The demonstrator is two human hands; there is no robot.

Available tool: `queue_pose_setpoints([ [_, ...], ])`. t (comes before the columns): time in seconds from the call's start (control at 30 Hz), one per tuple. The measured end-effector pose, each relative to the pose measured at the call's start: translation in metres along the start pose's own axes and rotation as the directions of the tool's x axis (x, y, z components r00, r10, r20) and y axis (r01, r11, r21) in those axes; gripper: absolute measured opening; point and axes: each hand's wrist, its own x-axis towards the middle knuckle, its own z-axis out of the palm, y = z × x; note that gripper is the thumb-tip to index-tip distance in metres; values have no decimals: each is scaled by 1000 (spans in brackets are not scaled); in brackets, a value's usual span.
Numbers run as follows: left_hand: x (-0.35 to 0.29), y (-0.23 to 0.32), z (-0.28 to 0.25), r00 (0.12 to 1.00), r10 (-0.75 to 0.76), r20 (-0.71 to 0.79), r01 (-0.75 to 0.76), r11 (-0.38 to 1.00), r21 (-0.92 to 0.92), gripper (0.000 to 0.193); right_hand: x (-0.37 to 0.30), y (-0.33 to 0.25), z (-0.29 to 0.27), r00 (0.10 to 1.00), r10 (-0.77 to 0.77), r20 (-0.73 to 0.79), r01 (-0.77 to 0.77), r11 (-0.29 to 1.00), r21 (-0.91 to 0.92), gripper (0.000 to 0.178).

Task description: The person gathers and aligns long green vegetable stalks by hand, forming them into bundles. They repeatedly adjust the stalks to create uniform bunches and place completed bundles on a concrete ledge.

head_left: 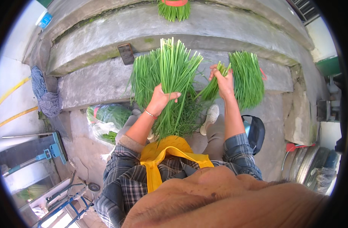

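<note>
My left hand (160, 99) grips a thick bunch of long green chives (173, 81) around its middle, stalks fanning up and down. My right hand (222, 81) holds a smaller bundle of chives (214, 86) pulled away to the right. Both hands are raised over my lap, above a yellow apron (164, 154). A loose pile of chives (248, 78) lies on the concrete step (90, 81) just right of my right hand.
A tied chive bunch with an orange band (174, 7) lies on the upper step. A dark phone (126, 53) rests on the ledge. A plastic bag of greens (105, 119) sits at the left, a black bag (255, 133) at the right, a weighing scale (29, 152) lower left.
</note>
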Motion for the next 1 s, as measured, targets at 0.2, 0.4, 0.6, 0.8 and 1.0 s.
queue_pose_setpoints([
  [0.2, -1, 2, 2, 994, -83, 65, 80, 996, 50, 19, -6, -15, 20, 981, 192, -2, -189, 966, 175, 18],
  [0.4, 0, 0, 1, 995, -16, -94, 5, 994, -112, 19, -4, -5, 13, 980, 193, -47, -177, 955, 238, 17],
  [0.6, 2, -1, 6, 993, 19, -115, -33, 993, -117, 18, -2, -4, 26, 968, 110, -226, -50, 965, 256, 16],
  [0.8, 2, -3, 5, 993, 36, -111, -48, 993, -106, 15, 11, -5, 3, 897, 94, -431, 87, 921, 380, 21],
  [1.0, 6, -5, -7, 991, 48, -124, -50, 999, -17, 15, 1, -18, 4, 982, 158, -105, -132, 967, 218, 23],
])
